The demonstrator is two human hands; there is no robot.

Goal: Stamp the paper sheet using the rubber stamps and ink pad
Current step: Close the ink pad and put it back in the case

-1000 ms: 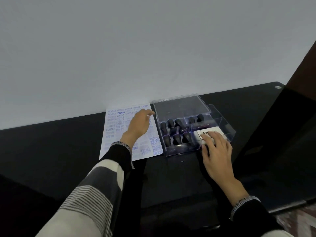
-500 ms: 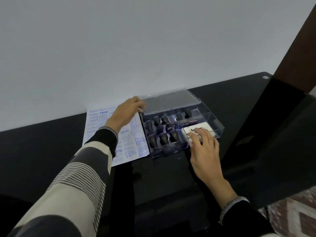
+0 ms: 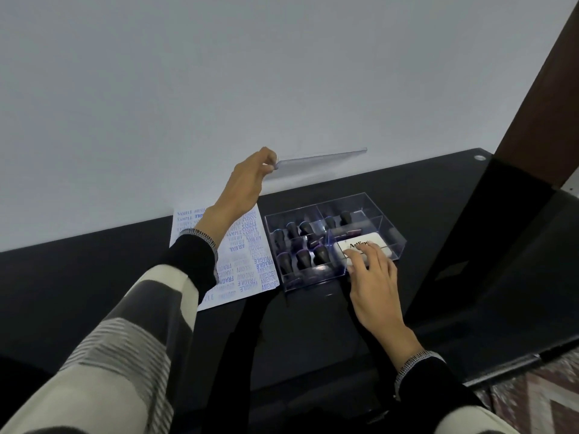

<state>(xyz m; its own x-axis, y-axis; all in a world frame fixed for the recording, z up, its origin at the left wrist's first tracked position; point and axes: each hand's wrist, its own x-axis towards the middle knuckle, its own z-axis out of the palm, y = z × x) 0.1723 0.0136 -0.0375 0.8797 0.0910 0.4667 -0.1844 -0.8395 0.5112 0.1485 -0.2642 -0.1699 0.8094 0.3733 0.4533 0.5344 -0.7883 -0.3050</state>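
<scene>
While the left hand (image 3: 247, 183) pinches the near-left corner of a clear plastic lid (image 3: 316, 166) between thumb and fingertips, the lid hangs in the air against the pale wall (image 3: 219, 73), running away from the grip toward 3 o'clock and tilted slightly up at its far end. Below it, at about 5 o'clock from that hand, the clear compartment box (image 3: 388, 225) sits uncovered on the black table (image 3: 94, 277). Its left compartments hold dark-handled rubber stamps (image 3: 302, 258) standing upright in rows. Its right front compartment holds the white ink pad (image 3: 363, 249), lid closed, with part of a printed brand word showing on top.

Reaching in from 6 o'clock, the right hand (image 3: 376, 289) lies palm down with its fingers loosely spread, and the fingertips (image 3: 352, 253) rest on the near edge of the ink pad. They touch it from above and do not wrap around it; whether anything is gripped I cannot tell.

At 9 o'clock from the box, just beside its left wall, the paper sheet (image 3: 250, 264) lies flat on the table, crowded with blue impressions reading SAMPLE, AIR MAIL, FRAGILE and AMENDED. The left forearm, in a striped sleeve (image 3: 131, 339), crosses over the sheet and hides its middle.
</scene>
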